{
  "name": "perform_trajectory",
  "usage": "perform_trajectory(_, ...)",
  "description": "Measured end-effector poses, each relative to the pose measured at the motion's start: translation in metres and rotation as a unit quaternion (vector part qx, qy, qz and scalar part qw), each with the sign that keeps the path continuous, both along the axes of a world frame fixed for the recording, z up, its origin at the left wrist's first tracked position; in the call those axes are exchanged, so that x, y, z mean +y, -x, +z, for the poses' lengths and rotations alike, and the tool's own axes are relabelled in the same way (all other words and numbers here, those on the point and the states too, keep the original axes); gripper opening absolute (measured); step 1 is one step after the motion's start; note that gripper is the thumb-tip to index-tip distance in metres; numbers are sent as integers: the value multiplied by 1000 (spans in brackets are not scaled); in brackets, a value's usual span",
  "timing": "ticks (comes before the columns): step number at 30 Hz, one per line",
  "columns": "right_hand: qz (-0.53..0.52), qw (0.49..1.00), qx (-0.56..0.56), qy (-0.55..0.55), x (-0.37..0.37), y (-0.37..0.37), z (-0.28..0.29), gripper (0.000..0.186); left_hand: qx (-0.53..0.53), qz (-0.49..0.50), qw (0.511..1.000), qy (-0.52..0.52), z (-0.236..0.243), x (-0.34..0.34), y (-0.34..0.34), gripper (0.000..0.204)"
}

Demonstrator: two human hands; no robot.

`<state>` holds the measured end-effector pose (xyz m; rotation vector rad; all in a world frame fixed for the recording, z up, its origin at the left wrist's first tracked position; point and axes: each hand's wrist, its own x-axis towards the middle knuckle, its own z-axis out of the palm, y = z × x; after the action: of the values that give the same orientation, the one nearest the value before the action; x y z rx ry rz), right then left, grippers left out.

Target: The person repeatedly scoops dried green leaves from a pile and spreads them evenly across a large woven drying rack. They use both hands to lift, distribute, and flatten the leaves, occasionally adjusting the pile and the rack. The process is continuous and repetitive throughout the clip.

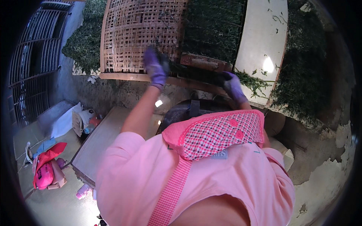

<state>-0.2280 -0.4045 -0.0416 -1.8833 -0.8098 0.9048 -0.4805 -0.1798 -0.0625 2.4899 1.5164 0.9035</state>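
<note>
Both of my hands wear purple gloves with dark palms. My left hand (154, 69) is over the near right part of a woven bamboo tray (132, 41); motion blurs its fingers. Farther right, my right hand (232, 87) is low at the near edge of the work surface, beside loose green sprigs (253, 82). Its fingers are turned away, so whether it grips any greenery is hidden. Beyond it lies a thick dark green leafy mass (213, 30), with a reddish-brown wooden piece (205, 61) along its near edge. Few green bits are scattered on the tray.
A white board (261, 41) runs along the right, with more dark greenery (301, 64) beyond it. Another green heap (87, 41) lies left of the tray. A barred metal frame (37, 49) stands far left. A low table (109, 139) and red and pink items (46, 169) are lower left.
</note>
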Motion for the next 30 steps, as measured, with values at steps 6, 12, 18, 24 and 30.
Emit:
perform_trajectory(6, 68, 900, -418, 100, -67, -73, 18, 26, 254, -33, 954, 154, -29, -69, -44, 78)
perform_trajectory(12, -57, 938, -323, 112, -82, -56, 34, 23, 26, -358, 931, 65, 7, -116, -87, 53)
perform_trajectory(18, -76, 995, 64, -9, -85, -137, 40, 26, 42, -359, 864, 350, -21, -151, -181, 22)
perform_trajectory(24, -144, 867, -475, -49, -61, -349, -7, 30, 87, -387, 870, 294, -33, -149, -174, 23)
perform_trajectory(30, -208, 903, -338, 165, 19, -497, 13, 48, 110, -352, 888, 277, -19, -156, -170, 31)
